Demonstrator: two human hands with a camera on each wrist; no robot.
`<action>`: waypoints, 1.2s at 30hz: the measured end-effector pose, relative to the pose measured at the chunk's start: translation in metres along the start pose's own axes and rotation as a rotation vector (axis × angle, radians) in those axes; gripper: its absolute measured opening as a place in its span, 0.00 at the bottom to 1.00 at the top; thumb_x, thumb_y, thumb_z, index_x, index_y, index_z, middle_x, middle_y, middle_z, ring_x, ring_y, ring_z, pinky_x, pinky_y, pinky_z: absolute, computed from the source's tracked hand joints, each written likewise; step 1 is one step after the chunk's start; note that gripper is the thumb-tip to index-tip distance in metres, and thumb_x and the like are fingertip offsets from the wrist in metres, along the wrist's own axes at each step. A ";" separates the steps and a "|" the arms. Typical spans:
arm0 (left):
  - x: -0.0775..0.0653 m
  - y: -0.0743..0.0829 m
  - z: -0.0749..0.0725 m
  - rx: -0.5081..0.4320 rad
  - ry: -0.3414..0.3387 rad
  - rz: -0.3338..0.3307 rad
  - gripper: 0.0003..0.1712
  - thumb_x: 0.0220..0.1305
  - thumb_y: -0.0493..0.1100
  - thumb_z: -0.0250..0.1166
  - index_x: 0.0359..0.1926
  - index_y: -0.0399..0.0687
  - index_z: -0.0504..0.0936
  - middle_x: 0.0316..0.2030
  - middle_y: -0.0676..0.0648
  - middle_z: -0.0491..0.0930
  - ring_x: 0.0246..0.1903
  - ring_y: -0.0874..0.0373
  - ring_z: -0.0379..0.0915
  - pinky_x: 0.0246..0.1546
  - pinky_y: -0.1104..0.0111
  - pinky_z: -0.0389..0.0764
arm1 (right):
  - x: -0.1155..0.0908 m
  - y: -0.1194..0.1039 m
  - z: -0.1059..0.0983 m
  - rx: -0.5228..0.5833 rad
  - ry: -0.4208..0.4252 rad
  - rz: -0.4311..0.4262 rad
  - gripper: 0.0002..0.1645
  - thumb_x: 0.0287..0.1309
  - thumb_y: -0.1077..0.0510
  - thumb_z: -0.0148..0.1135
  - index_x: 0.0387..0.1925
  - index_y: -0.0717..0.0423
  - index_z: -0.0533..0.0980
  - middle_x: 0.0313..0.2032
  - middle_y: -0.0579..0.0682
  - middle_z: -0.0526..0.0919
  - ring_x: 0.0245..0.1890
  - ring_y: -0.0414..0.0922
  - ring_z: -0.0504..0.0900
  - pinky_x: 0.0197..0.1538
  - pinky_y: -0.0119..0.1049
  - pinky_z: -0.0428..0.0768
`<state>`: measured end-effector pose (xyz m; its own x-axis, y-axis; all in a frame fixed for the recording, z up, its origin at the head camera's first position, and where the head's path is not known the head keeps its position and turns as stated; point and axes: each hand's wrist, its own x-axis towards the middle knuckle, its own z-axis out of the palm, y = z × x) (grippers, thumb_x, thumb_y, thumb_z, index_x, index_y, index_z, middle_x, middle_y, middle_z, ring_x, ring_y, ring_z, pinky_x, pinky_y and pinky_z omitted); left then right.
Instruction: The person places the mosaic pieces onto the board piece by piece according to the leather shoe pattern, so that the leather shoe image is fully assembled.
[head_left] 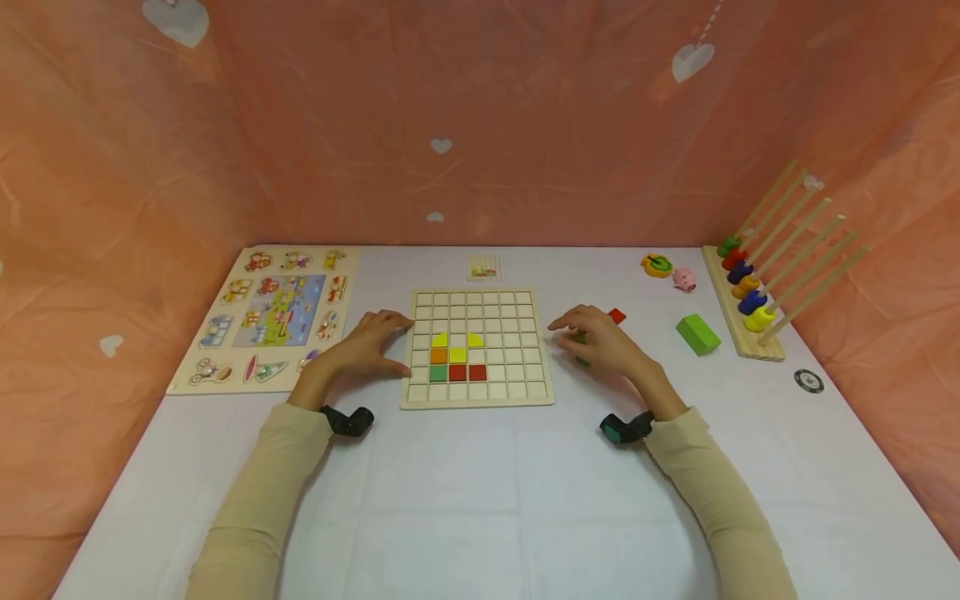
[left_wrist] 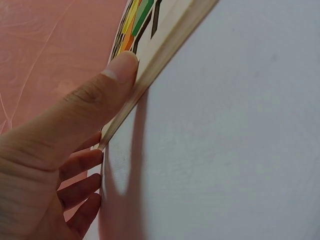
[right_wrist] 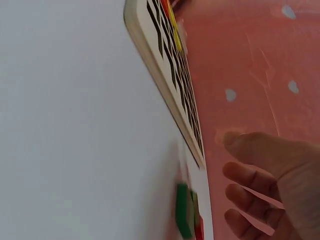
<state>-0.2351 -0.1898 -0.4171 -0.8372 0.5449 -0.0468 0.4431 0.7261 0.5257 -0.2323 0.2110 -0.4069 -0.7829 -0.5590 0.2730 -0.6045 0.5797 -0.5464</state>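
A square wooden grid board (head_left: 480,405) lies flat on the white table in the head view. Green, orange, yellow and red tiles fill several of its left cells, the two top ones yellow with a rounded or cut shape. At the board's left edge is my left hand (head_left: 365,343); its thumb (left_wrist: 123,65) rests on the rim, with the fingers spread along the edge. Just right of the board hovers my right hand (head_left: 597,340), fingers slightly bent, holding nothing visible. Beneath it lies a green tile (right_wrist: 185,210), partly hidden in the head view, beside a red tile (head_left: 617,316).
A small pattern card (head_left: 483,267) lies behind the board. On the left is a picture puzzle board (head_left: 187,380). To the right are a green block (head_left: 698,334), a pink pig (head_left: 684,279), a yellow-green toy (head_left: 657,266), a peg rack (head_left: 761,346) and a round chip (head_left: 809,381).
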 end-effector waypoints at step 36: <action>0.000 -0.001 0.001 -0.007 -0.003 -0.012 0.48 0.45 0.51 0.74 0.65 0.39 0.63 0.64 0.36 0.58 0.61 0.41 0.51 0.63 0.47 0.55 | -0.028 0.019 -0.013 0.031 -0.106 0.228 0.17 0.46 0.63 0.71 0.41 0.62 0.79 0.36 0.50 0.81 0.36 0.44 0.77 0.42 0.37 0.77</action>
<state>-0.2358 -0.1901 -0.4185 -0.8414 0.5376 -0.0557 0.4308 0.7294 0.5314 -0.2239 0.2449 -0.4147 -0.8778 -0.4757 0.0563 -0.4079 0.6806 -0.6086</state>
